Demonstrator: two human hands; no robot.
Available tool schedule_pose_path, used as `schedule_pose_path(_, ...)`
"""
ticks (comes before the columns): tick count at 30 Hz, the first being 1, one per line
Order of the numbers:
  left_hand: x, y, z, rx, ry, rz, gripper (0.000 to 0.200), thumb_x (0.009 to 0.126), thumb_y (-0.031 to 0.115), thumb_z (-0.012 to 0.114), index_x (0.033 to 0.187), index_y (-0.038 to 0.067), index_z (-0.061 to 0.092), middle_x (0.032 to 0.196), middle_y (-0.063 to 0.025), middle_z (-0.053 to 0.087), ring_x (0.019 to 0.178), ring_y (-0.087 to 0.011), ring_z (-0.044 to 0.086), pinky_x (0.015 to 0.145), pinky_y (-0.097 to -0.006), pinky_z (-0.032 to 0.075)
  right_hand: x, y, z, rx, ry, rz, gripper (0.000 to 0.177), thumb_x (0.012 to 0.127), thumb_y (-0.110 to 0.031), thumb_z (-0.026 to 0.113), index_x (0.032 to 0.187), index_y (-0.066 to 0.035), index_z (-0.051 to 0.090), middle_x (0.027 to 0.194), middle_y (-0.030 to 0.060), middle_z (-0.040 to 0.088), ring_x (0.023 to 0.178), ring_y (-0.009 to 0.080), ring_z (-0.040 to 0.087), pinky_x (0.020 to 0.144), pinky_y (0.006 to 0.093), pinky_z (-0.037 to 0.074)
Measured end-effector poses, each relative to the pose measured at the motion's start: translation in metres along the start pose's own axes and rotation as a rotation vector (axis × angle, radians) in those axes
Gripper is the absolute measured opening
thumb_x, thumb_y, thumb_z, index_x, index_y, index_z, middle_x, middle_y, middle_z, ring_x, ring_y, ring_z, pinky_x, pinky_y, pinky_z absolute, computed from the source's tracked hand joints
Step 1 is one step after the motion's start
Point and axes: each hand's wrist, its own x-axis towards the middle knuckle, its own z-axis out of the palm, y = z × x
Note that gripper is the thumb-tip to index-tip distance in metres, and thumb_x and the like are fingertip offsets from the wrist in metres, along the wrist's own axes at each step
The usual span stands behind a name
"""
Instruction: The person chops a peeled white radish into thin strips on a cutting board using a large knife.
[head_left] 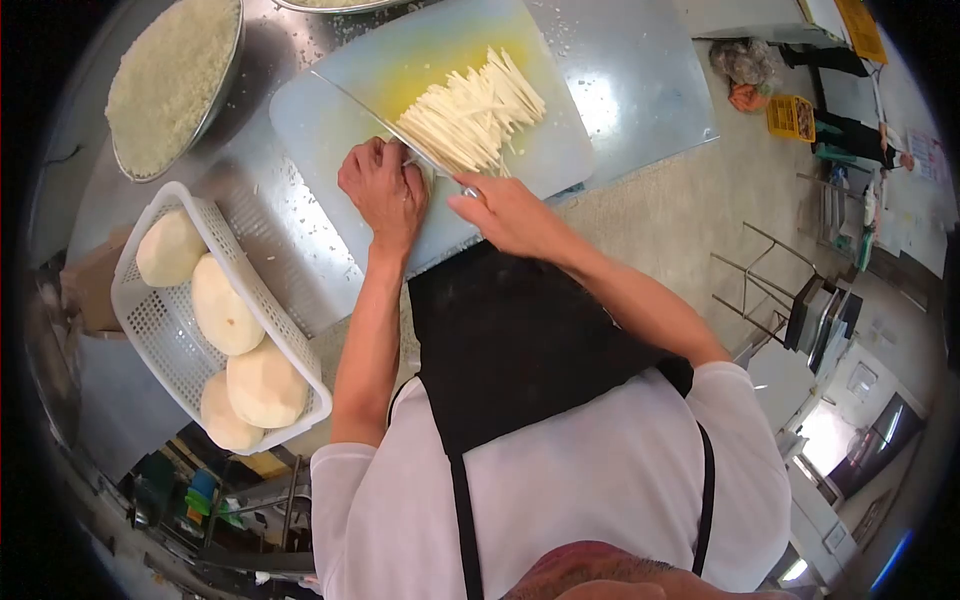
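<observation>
My right hand (pixel 510 215) grips the handle of a kitchen knife (pixel 368 112), whose long thin blade points to the upper left across a cutting board (pixel 310 125). Close against the blade, my left hand (pixel 385 195) has its fingers curled down on a pale piece of root vegetable, mostly hidden beneath them. On the far side of the blade lies a heap of thin, pale vegetable strips (pixel 470 115), fanned out to the right. The board has a yellowish patch behind the heap.
Left of me, a white plastic basket (pixel 287 330) holds several large peeled roots (pixel 228 305). A metal bowl of finely chopped pale vegetable (pixel 170 85) stands beyond it, and another bowl (pixel 345 3) at the top edge. Background right: a person (pixel 850 135) and a yellow crate (pixel 791 118).
</observation>
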Motion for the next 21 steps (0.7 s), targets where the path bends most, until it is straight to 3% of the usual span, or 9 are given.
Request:
schedule_pose_path(2,0.005,-0.001,0.002,0.018,0.021,0.007,0.027,0.076,0.007,0.061,0.102,0.008,0.068,0.107,-0.0103,0.059,0.108,-0.0328,0.053,0.098,-0.0483,0.037,0.012,0.004,-0.002,-0.021,0.090,-0.152,0.042,0.099,-0.030,0.061,0.112,0.009,0.063,0.087,0.0320,0.066,0.084,0.0487,0.065,0.075,0.0486,0.051)
schedule_pose_path(4,0.002,-0.003,0.002,0.000,0.022,0.007,0.026,0.076,0.007,0.061,0.102,0.008,0.067,0.107,-0.0102,0.059,0.108,-0.0328,0.054,0.098,-0.0483,0.037,0.004,-0.028,-0.018,-0.010,-0.053,0.080,0.041,0.100,-0.030,0.061,0.112,0.010,0.063,0.086,0.0321,0.066,0.085,0.0494,0.065,0.076,0.0494,0.051)
schedule_pose_path(5,0.003,-0.004,0.005,-0.017,0.024,-0.005,0.025,0.077,0.007,0.061,0.101,0.007,0.067,0.108,-0.0102,0.060,0.109,-0.0328,0.054,0.098,-0.0483,0.037,-0.002,-0.040,-0.026,-0.012,-0.046,0.079,0.041,0.100,-0.030,0.061,0.112,0.010,0.063,0.086,0.0321,0.066,0.085,0.0494,0.065,0.076,0.0494,0.051)
schedule_pose_path(7,0.005,-0.003,0.007,-0.022,0.035,-0.001,0.025,0.077,0.006,0.061,0.102,0.007,0.067,0.108,-0.0100,0.060,0.109,-0.0329,0.054,0.098,-0.0483,0.037,-0.013,-0.053,-0.029,-0.002,-0.117,0.145,0.049,0.100,-0.028,0.062,0.132,0.009,0.061,0.077,0.0235,0.065,0.071,0.0303,0.065,0.072,0.0403,0.051)
schedule_pose_path(8,0.003,-0.003,0.005,-0.029,0.049,0.006,0.025,0.077,0.006,0.062,0.102,0.007,0.067,0.109,-0.0099,0.061,0.110,-0.0329,0.054,0.098,-0.0483,0.037,-0.008,-0.039,-0.018,0.005,-0.124,0.152,0.049,0.100,-0.028,0.062,0.132,0.009,0.061,0.077,0.0235,0.065,0.071,0.0303,0.065,0.072,0.0403,0.051)
schedule_pose_path(10,0.001,0.001,0.001,-0.015,0.033,-0.003,0.026,0.077,0.005,0.062,0.102,0.006,0.067,0.109,-0.0097,0.061,0.110,-0.0330,0.054,0.098,-0.0484,0.037,0.011,-0.012,0.001,-0.002,0.011,-0.052,0.043,0.099,-0.031,0.062,0.111,0.011,0.063,0.087,0.0333,0.066,0.088,0.0497,0.066,0.078,0.0509,0.051)
schedule_pose_path(17,0.003,-0.003,0.005,-0.036,0.056,0.012,0.024,0.078,0.004,0.062,0.102,0.004,0.064,0.109,-0.0107,0.061,0.110,-0.0338,0.054,0.099,-0.0487,0.037,-0.006,-0.038,-0.011,0.008,-0.080,0.125,0.043,0.098,-0.031,0.062,0.107,0.010,0.063,0.087,0.0328,0.066,0.088,0.0504,0.066,0.078,0.0508,0.050)
schedule_pose_path(20,0.004,-0.002,0.003,-0.020,0.045,0.006,0.024,0.078,0.004,0.062,0.102,0.004,0.064,0.110,-0.0112,0.061,0.110,-0.0342,0.054,0.099,-0.0485,0.037,0.009,-0.016,-0.005,-0.016,-0.010,-0.036,0.043,0.099,-0.031,0.061,0.107,0.010,0.063,0.089,0.0331,0.066,0.088,0.0510,0.065,0.079,0.0509,0.050)
schedule_pose_path(21,0.003,-0.002,0.003,-0.023,0.041,0.013,0.024,0.078,0.004,0.062,0.102,0.004,0.064,0.110,-0.0112,0.061,0.110,-0.0342,0.054,0.099,-0.0485,0.037,0.002,-0.035,-0.015,-0.033,-0.071,0.050,0.044,0.100,-0.030,0.061,0.119,0.010,0.061,0.085,0.0291,0.065,0.081,0.0398,0.065,0.077,0.0457,0.051)
